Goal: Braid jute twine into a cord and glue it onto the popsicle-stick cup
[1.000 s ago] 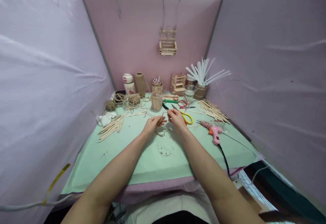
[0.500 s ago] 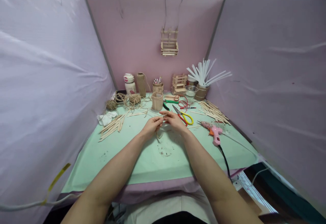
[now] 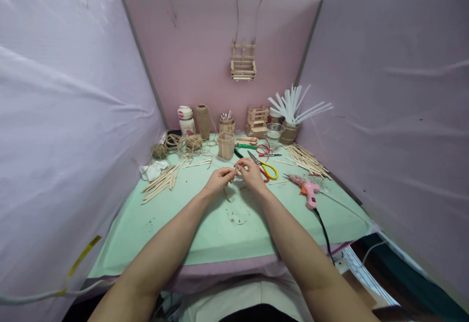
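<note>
Over the middle of the table my left hand (image 3: 219, 180) and my right hand (image 3: 251, 173) meet at the fingertips. Both are closed in a pinch on a thin piece of jute twine (image 3: 229, 195), whose loose end curls below the left fingers. Most of the twine between the fingertips is hidden. Just beyond the hands stands a small cup of wooden sticks (image 3: 226, 147). Scissors (image 3: 269, 169) with red and yellow handles lie beside my right hand, their blades pointing away. Behind them are green-handled pliers (image 3: 246, 146).
A pink glue gun (image 3: 310, 192) with a black cord lies on the right. Flat wooden sticks are piled at left (image 3: 161, 184) and right (image 3: 308, 160). Tangled twine (image 3: 183, 145), a white bottle (image 3: 186, 120) and a water cup (image 3: 274, 132) stand farther back.
My right hand's fingers have drawn in and curled closer to the left fingertips, over the twine. My left hand stays nearly in place.
</note>
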Action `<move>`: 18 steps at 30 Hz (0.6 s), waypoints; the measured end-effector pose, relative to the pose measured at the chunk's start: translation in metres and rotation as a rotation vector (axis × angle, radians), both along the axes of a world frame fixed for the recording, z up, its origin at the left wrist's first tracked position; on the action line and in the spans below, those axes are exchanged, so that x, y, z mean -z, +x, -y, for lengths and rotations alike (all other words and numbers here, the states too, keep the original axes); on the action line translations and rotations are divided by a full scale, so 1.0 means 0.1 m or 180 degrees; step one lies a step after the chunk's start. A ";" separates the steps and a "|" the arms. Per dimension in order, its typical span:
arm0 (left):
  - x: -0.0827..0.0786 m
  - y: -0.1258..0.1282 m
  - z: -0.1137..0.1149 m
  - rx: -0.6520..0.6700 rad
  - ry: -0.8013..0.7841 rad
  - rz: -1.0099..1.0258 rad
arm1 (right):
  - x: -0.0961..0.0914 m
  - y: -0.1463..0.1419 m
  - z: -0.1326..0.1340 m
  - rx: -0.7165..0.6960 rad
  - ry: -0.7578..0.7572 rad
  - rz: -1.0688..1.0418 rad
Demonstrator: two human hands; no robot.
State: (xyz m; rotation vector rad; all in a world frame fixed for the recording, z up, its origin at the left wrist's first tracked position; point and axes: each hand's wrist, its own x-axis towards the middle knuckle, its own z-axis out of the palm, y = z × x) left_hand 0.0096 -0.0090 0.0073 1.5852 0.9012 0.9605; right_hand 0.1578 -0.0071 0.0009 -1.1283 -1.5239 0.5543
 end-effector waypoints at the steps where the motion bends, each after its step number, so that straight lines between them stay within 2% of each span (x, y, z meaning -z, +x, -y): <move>1: -0.02 0.01 0.02 0.0008 0.0065 -0.0039 | 0.00 0.00 0.00 0.0091 -0.0015 0.0013; 6: -0.07 0.04 0.11 0.0245 0.0432 -0.0303 | 0.02 0.05 -0.03 0.0557 -0.0192 0.0113; 13: -0.07 0.04 0.12 0.0268 0.0592 -0.0453 | 0.08 0.08 -0.09 0.0789 -0.0499 0.0242; 16: -0.05 0.04 0.11 0.0144 0.0618 -0.0505 | 0.09 0.07 -0.08 0.0832 -0.0520 0.0265; 18: -0.03 0.04 0.09 -0.0126 0.0635 -0.0553 | 0.08 0.05 -0.05 0.0833 -0.0303 0.0297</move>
